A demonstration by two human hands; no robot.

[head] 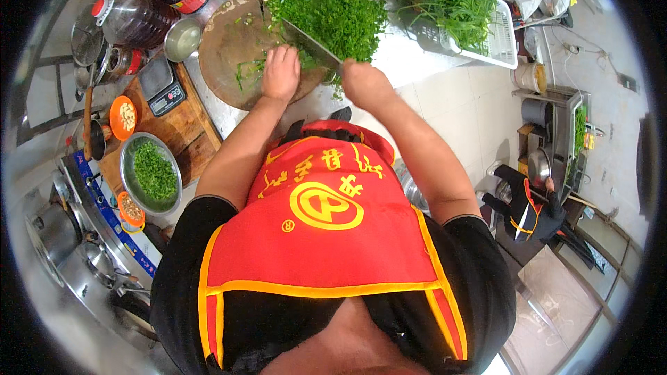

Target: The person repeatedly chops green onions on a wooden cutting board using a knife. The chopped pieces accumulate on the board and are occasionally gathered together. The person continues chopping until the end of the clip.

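Note:
My right hand point(365, 81) is closed around the handle of a cleaver point(312, 44), whose broad blade slants up and left over a round wooden chopping board point(221, 52). On the board, my left hand point(281, 72) presses down with bent fingers, just left of the blade. Green stalks point(249, 69) lie beside and partly under that hand; whether the fingers grip them is hidden. A large heap of finely chopped green herbs point(338, 10) covers the board's right side and spills past its edge, beyond the blade.
A white plastic basket point(504, 36) of long greens point(448, 0) stands at the right. Leftward are a steel bowl of chopped greens point(155, 170), a digital scale point(165, 91), an orange bowl of garlic point(125, 117) and a large dark jug point(138, 18). Another person point(531, 205) works at far right.

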